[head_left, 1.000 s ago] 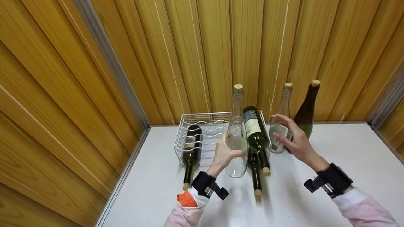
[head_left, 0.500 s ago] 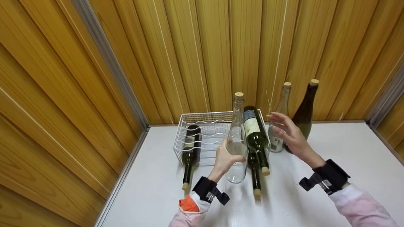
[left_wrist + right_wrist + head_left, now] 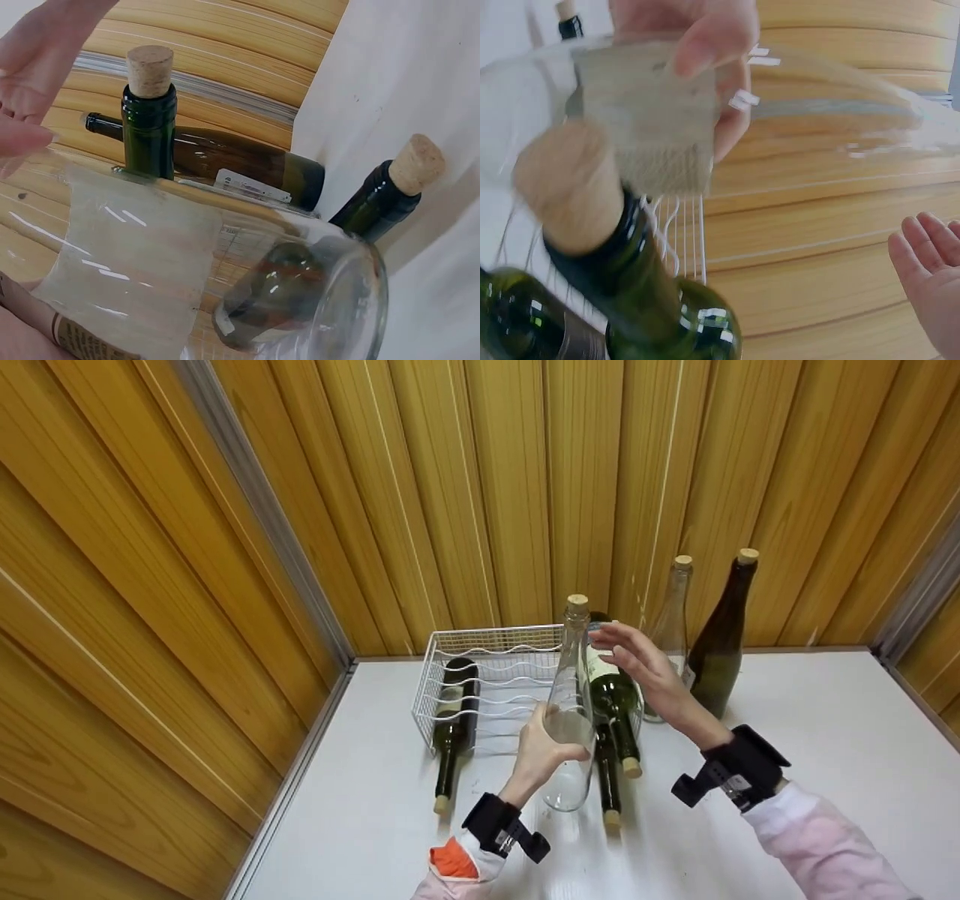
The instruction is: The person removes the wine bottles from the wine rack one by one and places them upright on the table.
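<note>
My left hand (image 3: pixel 541 746) grips a clear glass bottle (image 3: pixel 570 727) round its lower body, over the pale label. The bottle is corked and stands nearly upright, slightly tilted, in front of the white wire rack (image 3: pixel 487 628). Beside the bottle's neck, my right hand (image 3: pixel 646 671) is raised with fingers loosely extended, holding nothing; whether its fingertips touch the glass I cannot tell. Behind that hand a dark green wine bottle (image 3: pixel 616 701) with a white label lies on the rack's right side, partly hidden. Under it lies another green bottle (image 3: pixel 607 780), its corked neck pointing forward.
A third dark wine bottle (image 3: pixel 450 720) lies at the rack's left side, neck forward. Right of the rack stand a corked clear bottle (image 3: pixel 673 615) and a tall dark green bottle (image 3: pixel 724 645) on the white table (image 3: pixel 360 810). Wood-panelled walls (image 3: pixel 480 495) rise behind and left.
The clear bottle in my left hand has come lower and nearer, shifting slightly right. My right hand has moved left, from before the standing clear bottle to beside the held bottle's neck.
</note>
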The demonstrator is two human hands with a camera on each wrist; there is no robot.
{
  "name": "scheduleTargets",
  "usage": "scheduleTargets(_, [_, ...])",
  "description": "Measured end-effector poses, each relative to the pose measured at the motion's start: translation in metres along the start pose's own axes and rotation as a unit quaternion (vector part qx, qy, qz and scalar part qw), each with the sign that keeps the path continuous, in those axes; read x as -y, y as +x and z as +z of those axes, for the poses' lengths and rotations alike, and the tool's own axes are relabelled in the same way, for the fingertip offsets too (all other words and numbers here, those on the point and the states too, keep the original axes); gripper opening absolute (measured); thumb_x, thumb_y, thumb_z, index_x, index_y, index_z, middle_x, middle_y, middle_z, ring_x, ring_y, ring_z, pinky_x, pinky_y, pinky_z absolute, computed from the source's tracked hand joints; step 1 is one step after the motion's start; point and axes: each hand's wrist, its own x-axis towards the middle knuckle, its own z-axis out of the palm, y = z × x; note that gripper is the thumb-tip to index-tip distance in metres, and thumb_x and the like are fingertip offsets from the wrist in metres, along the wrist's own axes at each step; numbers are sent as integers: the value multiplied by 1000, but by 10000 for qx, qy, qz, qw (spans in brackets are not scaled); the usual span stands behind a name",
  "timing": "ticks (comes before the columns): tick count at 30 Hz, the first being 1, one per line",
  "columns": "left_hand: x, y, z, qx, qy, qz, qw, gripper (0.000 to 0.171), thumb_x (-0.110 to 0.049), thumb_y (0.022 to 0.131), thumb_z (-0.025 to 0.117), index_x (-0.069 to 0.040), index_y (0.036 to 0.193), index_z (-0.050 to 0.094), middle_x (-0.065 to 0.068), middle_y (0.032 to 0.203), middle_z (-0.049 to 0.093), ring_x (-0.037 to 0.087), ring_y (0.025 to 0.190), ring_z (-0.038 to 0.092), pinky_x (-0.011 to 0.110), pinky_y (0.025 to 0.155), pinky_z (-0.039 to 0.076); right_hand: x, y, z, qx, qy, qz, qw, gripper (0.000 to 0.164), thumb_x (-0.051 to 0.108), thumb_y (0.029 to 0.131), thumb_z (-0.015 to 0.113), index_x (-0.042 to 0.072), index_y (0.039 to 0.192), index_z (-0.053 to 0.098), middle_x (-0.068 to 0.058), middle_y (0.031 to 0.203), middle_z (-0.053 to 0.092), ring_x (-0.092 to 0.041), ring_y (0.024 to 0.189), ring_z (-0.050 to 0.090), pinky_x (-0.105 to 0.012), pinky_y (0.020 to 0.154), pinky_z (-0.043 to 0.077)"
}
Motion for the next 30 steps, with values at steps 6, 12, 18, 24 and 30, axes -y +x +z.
scheduleTargets(6, [3,-4,2,23,63,14,10000,71,-10,53,84,1,119,59,4,97,67,13,86,58,31,79,51,6,5,15,9,136,461,9988,56,24,108,47,-18,142,37,-24,138,51,-4,120,55,-23,102,46])
scheduleTargets(12, [3,-4,5,23,57,71,10000,68,-9,54,85,-1,116,59,3,96,66,12,85,58,31,78,51,7,10,25,397,14,579,9975,61,33,107,49,-16,143,37,-27,136,55,-4,118,57,-24,101,46])
scheduleTargets(18, [5,-2,8,63,141,90,9998,64,-10,54,86,-6,112,60,2,95,65,12,86,58,30,78,50,5,12,31,650,123,467,9967,58,31,108,48,-14,142,36,-11,123,66,-7,111,62,-28,98,47])
scheduleTargets(24, [7,-4,8,133,179,142,9997,63,-9,53,87,-9,109,59,0,96,65,11,86,58,29,78,50,4,11,36,422,103,640,9970,32,10,106,50,-14,126,46,0,101,67,-7,97,64,-25,93,51])
scheduleTargets(30, [8,-5,6,281,109,165,9994,62,-8,53,86,-8,109,59,0,95,65,10,85,57,27,78,50,3,11,43,344,73,500,9981,6,1,103,49,-5,102,51,5,86,61,-4,85,59,-22,83,51])
